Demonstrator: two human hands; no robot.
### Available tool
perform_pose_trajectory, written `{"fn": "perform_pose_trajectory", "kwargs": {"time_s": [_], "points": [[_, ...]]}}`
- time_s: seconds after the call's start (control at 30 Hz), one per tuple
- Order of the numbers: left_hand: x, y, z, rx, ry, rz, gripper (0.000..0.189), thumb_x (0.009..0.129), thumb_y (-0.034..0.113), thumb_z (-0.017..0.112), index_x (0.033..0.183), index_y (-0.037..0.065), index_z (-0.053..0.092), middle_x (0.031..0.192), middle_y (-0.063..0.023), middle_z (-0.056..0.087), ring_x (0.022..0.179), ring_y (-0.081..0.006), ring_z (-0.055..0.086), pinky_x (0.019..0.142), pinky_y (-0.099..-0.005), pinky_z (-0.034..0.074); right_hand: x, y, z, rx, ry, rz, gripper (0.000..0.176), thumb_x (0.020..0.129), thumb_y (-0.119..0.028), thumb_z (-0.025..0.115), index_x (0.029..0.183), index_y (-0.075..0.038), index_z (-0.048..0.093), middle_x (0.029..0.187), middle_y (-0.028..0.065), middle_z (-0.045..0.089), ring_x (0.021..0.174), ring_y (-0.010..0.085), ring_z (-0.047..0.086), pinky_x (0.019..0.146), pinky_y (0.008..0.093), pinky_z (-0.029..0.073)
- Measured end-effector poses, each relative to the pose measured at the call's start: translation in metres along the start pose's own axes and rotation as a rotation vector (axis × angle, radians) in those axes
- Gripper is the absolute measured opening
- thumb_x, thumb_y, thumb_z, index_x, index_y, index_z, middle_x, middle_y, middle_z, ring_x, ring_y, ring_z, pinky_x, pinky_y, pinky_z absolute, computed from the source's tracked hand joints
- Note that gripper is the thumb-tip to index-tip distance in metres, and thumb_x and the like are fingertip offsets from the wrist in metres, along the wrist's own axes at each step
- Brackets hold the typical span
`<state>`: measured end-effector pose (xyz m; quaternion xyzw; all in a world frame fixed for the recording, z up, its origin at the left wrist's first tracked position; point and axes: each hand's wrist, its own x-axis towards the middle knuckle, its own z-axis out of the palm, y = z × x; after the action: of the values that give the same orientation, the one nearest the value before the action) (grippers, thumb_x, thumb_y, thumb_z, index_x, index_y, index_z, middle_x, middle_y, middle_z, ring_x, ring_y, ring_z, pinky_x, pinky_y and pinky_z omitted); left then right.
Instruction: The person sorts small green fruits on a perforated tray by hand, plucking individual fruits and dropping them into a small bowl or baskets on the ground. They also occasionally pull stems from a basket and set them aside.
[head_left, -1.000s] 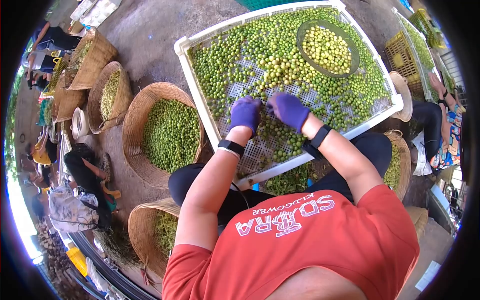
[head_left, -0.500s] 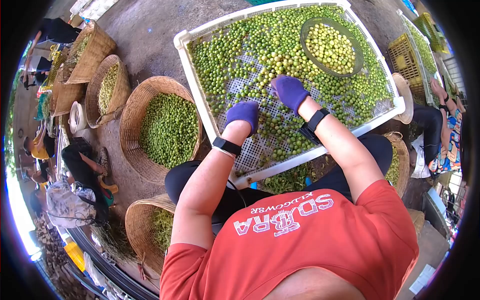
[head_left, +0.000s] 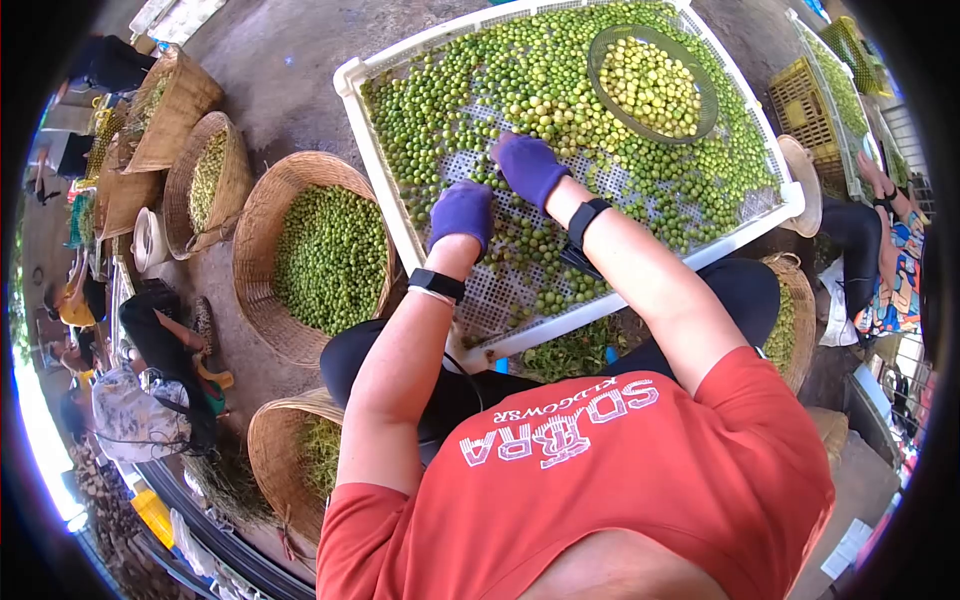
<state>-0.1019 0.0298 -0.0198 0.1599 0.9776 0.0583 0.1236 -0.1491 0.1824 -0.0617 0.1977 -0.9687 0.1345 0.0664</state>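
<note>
A white perforated tray (head_left: pixel 372 165) rests across my lap, spread with several small green fruits (head_left: pixel 520 80). Both my hands wear purple gloves. My left hand (head_left: pixel 461 214) lies palm down on the fruits near the tray's left middle, fingers curled over them. Further in, my right hand (head_left: pixel 528 165) presses on the fruits at the edge of the dense pile. Whether either hand grips fruit cannot be seen. A green mesh bowl (head_left: pixel 700 118) of paler yellow-green fruits sits on the tray's far right.
A wicker basket (head_left: pixel 258 300) full of green fruits stands left of the tray, with several more baskets (head_left: pixel 172 195) behind it. Another basket (head_left: pixel 272 455) with stems is near my left elbow. People sit at left (head_left: pixel 140 400) and right (head_left: pixel 885 260). A second tray (head_left: pixel 835 90) lies far right.
My right hand has reached further up into the fruit pile and leftward. My left hand has slid slightly left and up on the tray. The view has shifted a little.
</note>
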Motion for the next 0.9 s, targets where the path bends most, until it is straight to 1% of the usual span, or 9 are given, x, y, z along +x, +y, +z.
{"fn": "perform_pose_trajectory", "kwargs": {"time_s": [0.13,0.17,0.2,0.33,0.53,0.63,0.77,0.87,0.9], "points": [[-0.002,0.002,-0.001,0.038,-0.020,-0.004,0.017,0.082,0.011,0.056,0.093,0.007,0.068,0.098,-0.0180,0.066,0.094,-0.0336,0.065,0.076,-0.0429,0.054,-0.002,-0.005,-0.018,-0.068,-0.132,-0.092,0.014,0.082,-0.007,0.052,0.089,-0.005,0.064,0.089,0.0184,0.064,0.081,0.0323,0.067,0.068,0.0412,0.054],[-0.002,0.002,-0.005,0.042,-0.045,-0.007,0.017,0.081,0.012,0.056,0.092,0.006,0.068,0.097,-0.0181,0.066,0.093,-0.0337,0.065,0.076,-0.0428,0.054,-0.008,-0.002,-0.028,0.108,-0.132,-0.122,0.013,0.082,-0.007,0.053,0.088,-0.004,0.064,0.088,0.0194,0.064,0.085,0.0320,0.065,0.074,0.0405,0.053],[0.000,0.003,-0.008,0.037,-0.058,-0.020,0.019,0.080,0.016,0.058,0.094,0.008,0.068,0.097,-0.0173,0.066,0.093,-0.0343,0.065,0.077,-0.0436,0.053,-0.011,0.006,-0.036,0.256,-0.194,-0.040,0.012,0.083,-0.009,0.055,0.090,-0.004,0.064,0.090,0.0193,0.064,0.086,0.0325,0.064,0.078,0.0412,0.052],[-0.004,0.001,-0.008,-0.053,-0.096,-0.053,0.023,0.076,0.026,0.064,0.095,0.013,0.068,0.099,-0.0132,0.066,0.092,-0.0342,0.064,0.081,-0.0445,0.052,-0.027,0.050,-0.063,0.101,-0.148,0.198,0.012,0.083,-0.014,0.061,0.088,-0.004,0.062,0.089,0.0191,0.063,0.082,0.0333,0.064,0.074,0.0438,0.051],[0.006,0.002,-0.012,-0.219,-0.072,-0.040,0.020,0.071,0.021,0.067,0.086,0.007,0.069,0.094,-0.0177,0.067,0.089,-0.0358,0.064,0.078,-0.0434,0.053,-0.039,0.073,-0.041,-0.026,-0.076,-0.012,0.007,0.083,-0.012,0.055,0.086,-0.006,0.058,0.087,0.0202,0.061,0.082,0.0376,0.062,0.071,0.0463,0.050],[0.000,-0.005,-0.012,-0.272,-0.081,-0.036,0.016,0.074,0.020,0.065,0.086,0.009,0.068,0.091,-0.0171,0.066,0.088,-0.0360,0.064,0.077,-0.0447,0.051,-0.044,0.076,-0.021,0.032,0.039,-0.063,0.012,0.080,-0.016,0.061,0.086,-0.006,0.059,0.086,0.0196,0.062,0.082,0.0383,0.060,0.070,0.0471,0.048],[-0.003,0.000,-0.015,-0.224,-0.079,-0.072,0.021,0.076,0.023,0.068,0.095,0.016,0.067,0.098,-0.0138,0.065,0.093,-0.0342,0.062,0.080,-0.0434,0.050,-0.047,0.063,-0.053,0.149,-0.176,0.025,0.017,0.078,-0.019,0.067,0.086,-0.006,0.062,0.087,0.0184,0.063,0.083,0.0360,0.061,0.072,0.0454,0.049],[-0.001,-0.009,-0.006,-0.374,-0.040,-0.067,0.016,0.078,0.021,0.065,0.091,0.013,0.067,0.090,-0.0142,0.065,0.088,-0.0327,0.063,0.077,-0.0416,0.050,-0.035,0.078,-0.081,0.276,-0.107,0.085,0.017,0.079,-0.021,0.066,0.088,-0.007,0.064,0.088,0.0174,0.065,0.083,0.0352,0.062,0.073,0.0440,0.050],[-0.001,-0.008,-0.004,-0.337,0.013,-0.055,0.014,0.079,0.019,0.064,0.090,0.011,0.067,0.085,-0.0141,0.065,0.083,-0.0315,0.064,0.073,-0.0407,0.049,-0.027,0.082,-0.095,0.293,-0.063,0.231,0.017,0.079,-0.022,0.066,0.089,-0.007,0.066,0.089,0.0179,0.066,0.083,0.0336,0.064,0.074,0.0423,0.051]]}}
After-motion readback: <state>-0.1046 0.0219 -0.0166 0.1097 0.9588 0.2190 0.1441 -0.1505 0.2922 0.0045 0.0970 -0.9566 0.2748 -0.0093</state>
